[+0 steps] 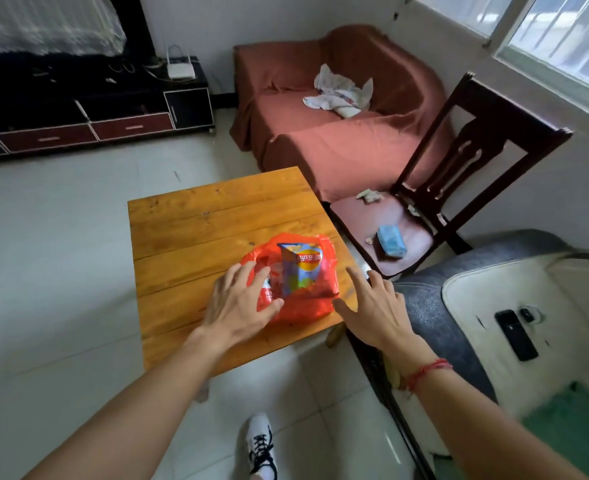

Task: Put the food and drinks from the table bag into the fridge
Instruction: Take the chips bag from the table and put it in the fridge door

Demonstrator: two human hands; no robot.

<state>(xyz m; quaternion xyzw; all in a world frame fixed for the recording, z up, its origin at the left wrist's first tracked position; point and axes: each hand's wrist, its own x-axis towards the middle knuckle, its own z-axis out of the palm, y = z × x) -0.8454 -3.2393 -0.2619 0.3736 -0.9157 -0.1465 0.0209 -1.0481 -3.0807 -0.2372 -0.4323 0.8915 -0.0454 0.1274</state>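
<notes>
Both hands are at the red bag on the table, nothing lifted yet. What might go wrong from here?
1. The bag lies close to the table's right edge; a nudge from the left hand may slide it off.
2. Its mouth gapes with the chips packet loose on top; lifting by the sides may spill it.
3. The right hand is open beside the bag, with no grip; thin plastic may slip.

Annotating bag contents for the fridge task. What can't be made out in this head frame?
- Fridge: nowhere in the head view.
- Contents of the red plastic bag beyond the Lay's chip bag: veiled by the tinted film and the left hand; a red-labelled item under that hand is unidentifiable.
- Right hand: contact with the bag unclear.
</notes>
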